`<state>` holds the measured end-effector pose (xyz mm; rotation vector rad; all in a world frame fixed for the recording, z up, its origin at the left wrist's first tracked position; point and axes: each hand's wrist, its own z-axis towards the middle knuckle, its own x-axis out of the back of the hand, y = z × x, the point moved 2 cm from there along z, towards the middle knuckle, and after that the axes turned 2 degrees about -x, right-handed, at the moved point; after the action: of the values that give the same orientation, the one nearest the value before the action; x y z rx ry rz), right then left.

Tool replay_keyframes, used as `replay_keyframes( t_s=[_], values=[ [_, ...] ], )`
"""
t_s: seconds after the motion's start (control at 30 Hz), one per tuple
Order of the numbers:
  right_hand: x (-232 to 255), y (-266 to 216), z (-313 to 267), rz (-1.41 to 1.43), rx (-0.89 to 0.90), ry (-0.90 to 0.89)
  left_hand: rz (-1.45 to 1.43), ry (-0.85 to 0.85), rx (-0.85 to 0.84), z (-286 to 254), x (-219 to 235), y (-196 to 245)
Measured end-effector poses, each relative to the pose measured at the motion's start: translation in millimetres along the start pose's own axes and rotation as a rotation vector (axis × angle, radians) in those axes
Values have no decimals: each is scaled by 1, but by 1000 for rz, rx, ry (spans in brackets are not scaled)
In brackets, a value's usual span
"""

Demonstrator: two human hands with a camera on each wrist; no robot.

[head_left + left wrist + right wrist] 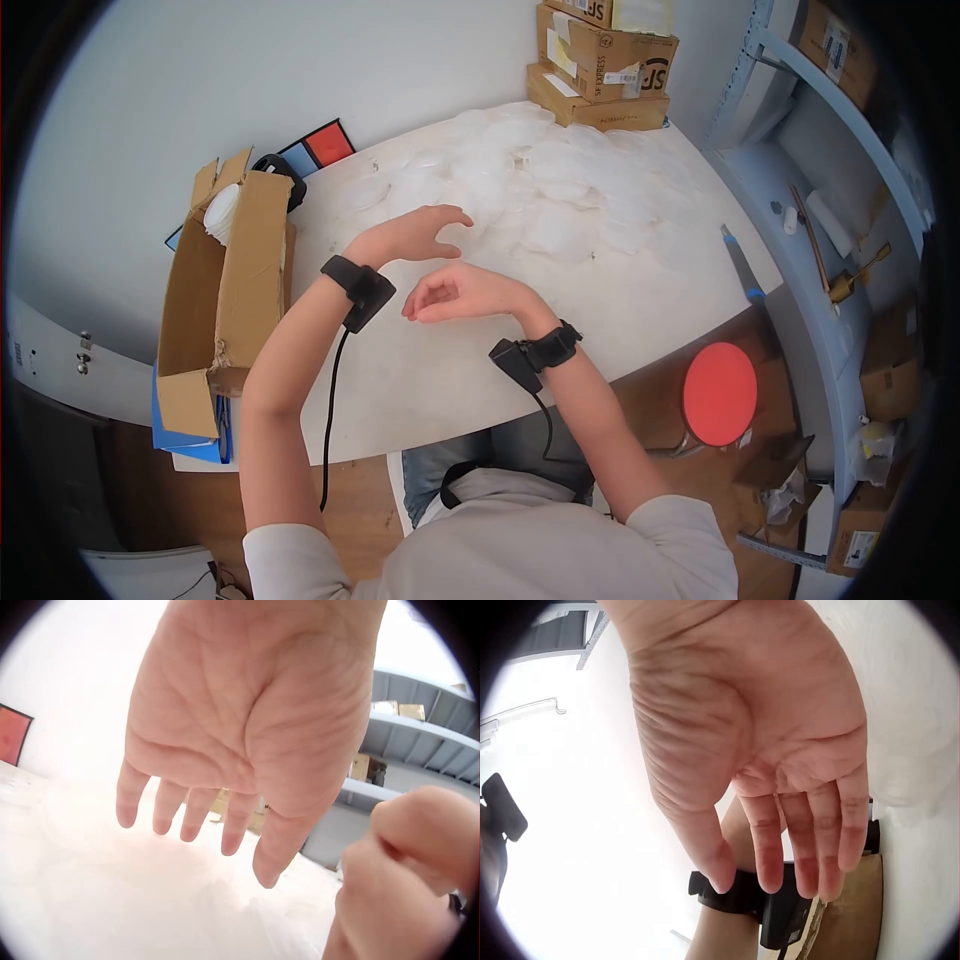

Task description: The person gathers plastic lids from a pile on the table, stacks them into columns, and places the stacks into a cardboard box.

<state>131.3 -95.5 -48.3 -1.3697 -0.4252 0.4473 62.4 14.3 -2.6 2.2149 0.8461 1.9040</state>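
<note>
My left hand [412, 235] hovers over the white table with its fingers spread. In the left wrist view its palm faces the camera and holds nothing. Nearer to my body, my right hand [472, 292] has its fingers loosely bent. The right wrist view shows an empty palm [780, 712] with fingers extended. Beyond both hands lies a wide, overlapping spread of thin, round, translucent white plastic pieces [565, 230]. At the left stands an open cardboard box [255, 270], with a stack of white round pieces [222, 213] at its far end.
Taped cartons [610, 65] are stacked on the table's far right corner. A blue-handled tool [741, 262] lies along the right edge. Past that edge stand a metal shelf [850, 100] and a red stool [720, 393]. Black cords hang from both wrist cameras.
</note>
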Motion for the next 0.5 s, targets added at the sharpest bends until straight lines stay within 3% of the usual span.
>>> replay_keyframes(
  t_s=[0.07,0.13,0.27,0.33,0.4,0.47,0.5],
  values=[
    [15,-6,-10,-20,14,88,-46,59,-19,-7,6,0],
    [31,-13,-22,-38,27,179,-229,77,123,-16,15,1],
    [67,-14,-55,-207,-67,634,-273,201,196,-36,31,11],
    [87,-14,-80,-258,-10,784,-313,408,249,-45,31,8],
    [112,-20,-115,-401,54,966,-197,657,191,-58,14,17],
    [144,-27,-157,-653,-70,1212,9,727,110,-66,-13,33],
    [160,-27,-176,-658,-73,1226,43,687,70,-67,-27,46]
  ],
)
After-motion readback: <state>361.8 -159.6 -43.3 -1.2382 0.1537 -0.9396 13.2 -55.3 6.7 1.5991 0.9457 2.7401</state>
